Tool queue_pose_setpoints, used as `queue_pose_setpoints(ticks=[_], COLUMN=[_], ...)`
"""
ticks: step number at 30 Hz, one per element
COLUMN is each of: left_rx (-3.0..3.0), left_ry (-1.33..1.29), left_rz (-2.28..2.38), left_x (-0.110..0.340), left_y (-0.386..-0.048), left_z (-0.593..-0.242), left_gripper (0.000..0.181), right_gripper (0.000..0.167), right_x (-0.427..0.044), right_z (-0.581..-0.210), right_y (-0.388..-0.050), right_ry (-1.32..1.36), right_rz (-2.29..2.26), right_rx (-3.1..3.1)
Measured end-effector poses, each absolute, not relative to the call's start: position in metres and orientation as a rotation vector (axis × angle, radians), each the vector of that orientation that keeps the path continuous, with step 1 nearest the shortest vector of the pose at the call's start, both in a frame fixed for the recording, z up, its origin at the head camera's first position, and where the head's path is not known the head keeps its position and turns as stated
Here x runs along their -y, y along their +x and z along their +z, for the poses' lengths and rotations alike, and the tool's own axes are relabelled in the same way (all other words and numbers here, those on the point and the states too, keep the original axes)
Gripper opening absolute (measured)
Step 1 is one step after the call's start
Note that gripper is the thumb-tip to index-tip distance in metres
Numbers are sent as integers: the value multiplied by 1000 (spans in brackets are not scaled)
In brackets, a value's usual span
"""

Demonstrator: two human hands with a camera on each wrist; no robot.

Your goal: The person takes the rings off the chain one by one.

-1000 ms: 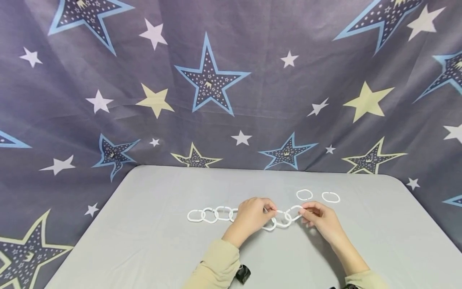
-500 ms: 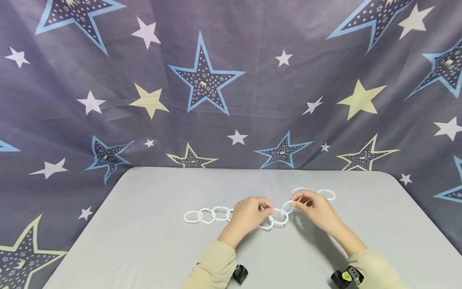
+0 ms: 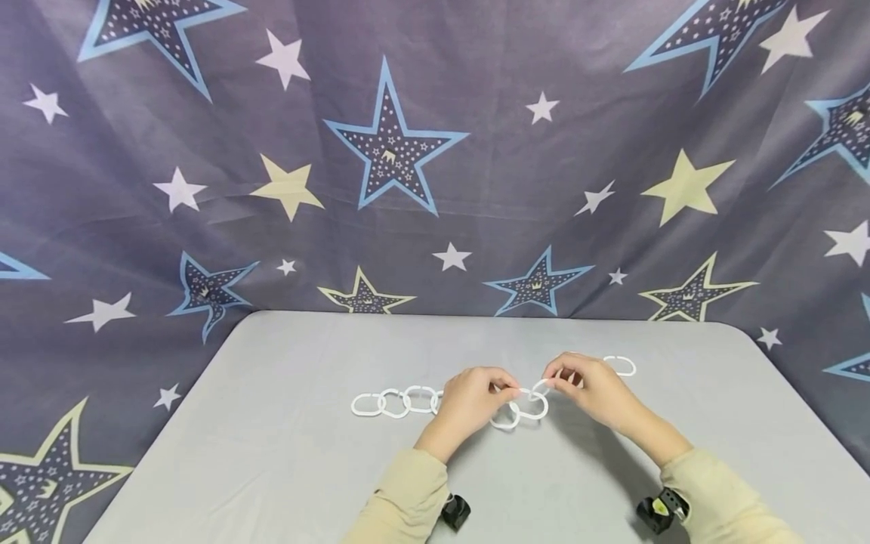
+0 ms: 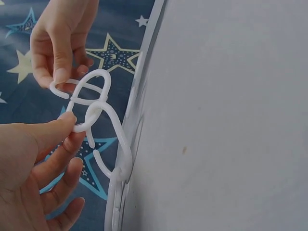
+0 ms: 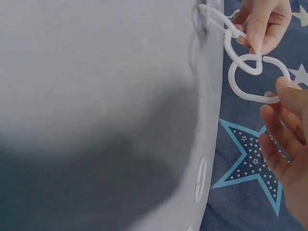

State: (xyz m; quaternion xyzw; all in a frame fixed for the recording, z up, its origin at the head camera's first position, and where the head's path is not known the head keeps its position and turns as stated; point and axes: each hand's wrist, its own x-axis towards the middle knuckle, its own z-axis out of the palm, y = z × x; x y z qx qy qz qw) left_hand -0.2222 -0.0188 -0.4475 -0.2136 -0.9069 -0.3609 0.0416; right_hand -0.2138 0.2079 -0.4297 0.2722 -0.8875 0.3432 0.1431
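Note:
A chain of white plastic oval links (image 3: 367,415) runs from the left toward both hands, its middle hidden behind the left hand (image 3: 472,400). That hand pinches the second-last link (image 4: 109,83) between thumb and index finger, other fingers loosely bent. The right hand (image 3: 601,389) pinches the far side of the end link (image 5: 244,96) with thumb and fingertips. In the right wrist view the end link passes through its neighbour, with its small split close to the left fingertips. Both links are held raised off the table and tilted.
The grey-covered table (image 3: 272,453) reaches back to a dark curtain (image 3: 489,211) printed with stars. A loose white link (image 3: 629,373) lies beyond the right hand; the right wrist view shows another loose link (image 5: 196,187) on the tabletop. Both wrists carry a black strapped device (image 3: 455,514).
My right hand has moved left and upward, closer to the left hand, tilting the end link up. It now covers one loose link in the head view. The left hand stays nearly still.

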Motion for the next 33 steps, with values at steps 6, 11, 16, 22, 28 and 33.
queue_pose_setpoints(ticks=[6,11,16,22,28,33], left_rx=[2776,2783,2776,2778,2787,2792], left_ry=[-661,-648,-659,-665,-638,-631], left_rz=[-1115,-1126,-1123,-1123,-1122,-1127], left_x=[20,21,21,20,21,22], left_y=[-221,-222,-222,-222,-222,-222], left_z=[-445,-445,-446,-447,-447,-445], left_gripper=[7,7,7,9,7,7], right_gripper=[18,22,21,16,9,7], right_x=[-207,-207,-207,-209,-217,-229], right_z=[-431,-431,-428,-425,-425,-427], right_y=[-218,-223,-224,-223,-221,-218], right_ry=[848,876,853,788,610,391], right_rz=[958,950,937,959,1105,1298], right_rx=[2542,2510,2529,2578,2610,2617])
